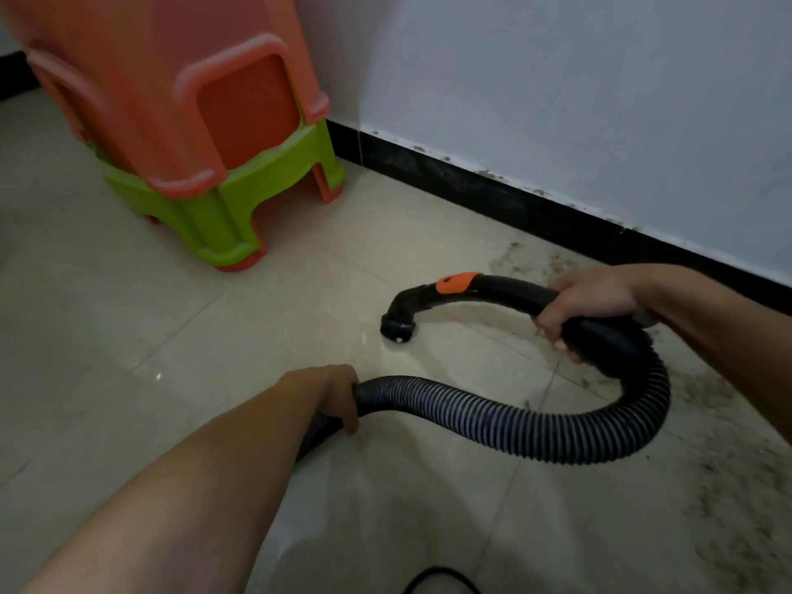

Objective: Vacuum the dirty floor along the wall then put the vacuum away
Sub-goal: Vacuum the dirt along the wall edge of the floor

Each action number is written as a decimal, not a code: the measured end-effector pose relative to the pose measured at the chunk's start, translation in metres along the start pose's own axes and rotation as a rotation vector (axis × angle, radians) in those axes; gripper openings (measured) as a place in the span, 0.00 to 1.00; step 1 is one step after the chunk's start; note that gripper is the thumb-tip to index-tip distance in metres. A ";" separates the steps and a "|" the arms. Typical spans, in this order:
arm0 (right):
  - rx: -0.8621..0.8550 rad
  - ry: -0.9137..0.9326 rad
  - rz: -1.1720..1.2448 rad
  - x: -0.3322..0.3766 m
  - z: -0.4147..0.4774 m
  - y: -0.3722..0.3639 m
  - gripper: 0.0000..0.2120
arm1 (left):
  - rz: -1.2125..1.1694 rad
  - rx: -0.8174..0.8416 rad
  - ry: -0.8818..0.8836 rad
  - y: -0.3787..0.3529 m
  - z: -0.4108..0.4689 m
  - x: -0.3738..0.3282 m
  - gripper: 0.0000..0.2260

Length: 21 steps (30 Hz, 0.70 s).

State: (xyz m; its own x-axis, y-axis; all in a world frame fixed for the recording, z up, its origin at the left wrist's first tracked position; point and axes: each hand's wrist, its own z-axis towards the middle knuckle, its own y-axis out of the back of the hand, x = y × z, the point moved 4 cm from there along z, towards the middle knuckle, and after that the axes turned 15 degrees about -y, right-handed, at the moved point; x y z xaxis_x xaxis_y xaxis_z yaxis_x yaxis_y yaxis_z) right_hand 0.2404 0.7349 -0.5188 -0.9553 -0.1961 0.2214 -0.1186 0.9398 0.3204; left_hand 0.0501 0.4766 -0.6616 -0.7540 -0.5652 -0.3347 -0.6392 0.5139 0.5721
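- your right hand (587, 300) is clenched round the black curved plastic vacuum handle (505, 289), fingers curled under it, just behind the orange slider tab (458, 283)
- your left hand (332, 394) grasps the black-and-grey ribbed flexible hose (514, 426) further back; fingers closed round it
- the hose runs from your left hand out to the right, then loops up into the rear of the handle
- the handle's open end (398, 330) points down at the glossy beige tile floor (171, 327); touching the tile or just above it, cannot tell
- grey-brown dust and grit (728, 443) lies on the tiles along the black skirting board (514, 199) under the white wall (600, 100); it sits under your right hand and spreads down the right edge
- stacked moulded plastic stools (193, 143), orange over lime green, stand in the corner; well apart from the handle
- thin black cable (437, 578) lies at the bottom edge
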 end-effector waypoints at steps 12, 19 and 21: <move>-0.208 0.025 0.165 -0.023 0.011 0.026 0.16 | 0.075 -0.076 -0.036 0.010 0.003 -0.017 0.19; -0.415 0.084 0.191 0.007 0.028 0.025 0.15 | 0.081 -0.223 0.040 0.029 -0.009 -0.006 0.22; -0.568 0.076 0.086 0.018 0.034 0.030 0.16 | 0.067 -0.268 0.046 0.033 -0.012 -0.004 0.21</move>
State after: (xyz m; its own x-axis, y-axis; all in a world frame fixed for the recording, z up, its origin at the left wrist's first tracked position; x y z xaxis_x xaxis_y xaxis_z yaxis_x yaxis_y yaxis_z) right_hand 0.2104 0.7692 -0.5359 -0.9305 -0.1648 0.3272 0.1426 0.6599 0.7377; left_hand 0.0343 0.4883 -0.6328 -0.7817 -0.5674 -0.2589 -0.5209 0.3656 0.7714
